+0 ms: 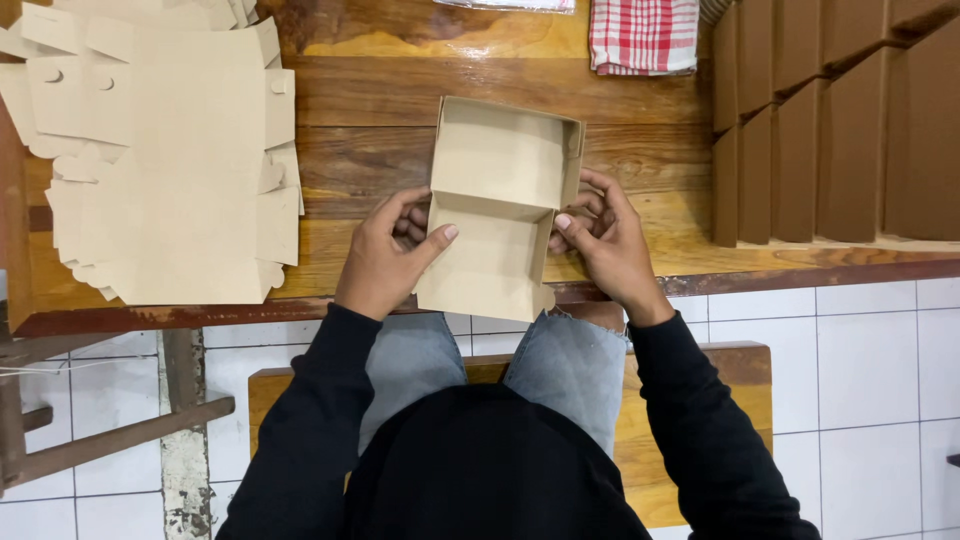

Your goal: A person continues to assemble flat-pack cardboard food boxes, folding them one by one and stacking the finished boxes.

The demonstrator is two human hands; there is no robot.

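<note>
Cardboard box (497,205), half folded and tan, lies at the near edge of the wooden table (380,110), its far half already standing as an open tray. Left hand (385,260) grips the box's left wall, thumb pressed inside. Right hand (605,240) clamps the right wall the same way (thumb on the inner face, fingers curled behind). Well to the left sits a stack of flat box blanks (165,150); to the right, folded brown boxes (835,120) stand in rows. A red checked cloth (643,35) lies at the far edge.
</note>
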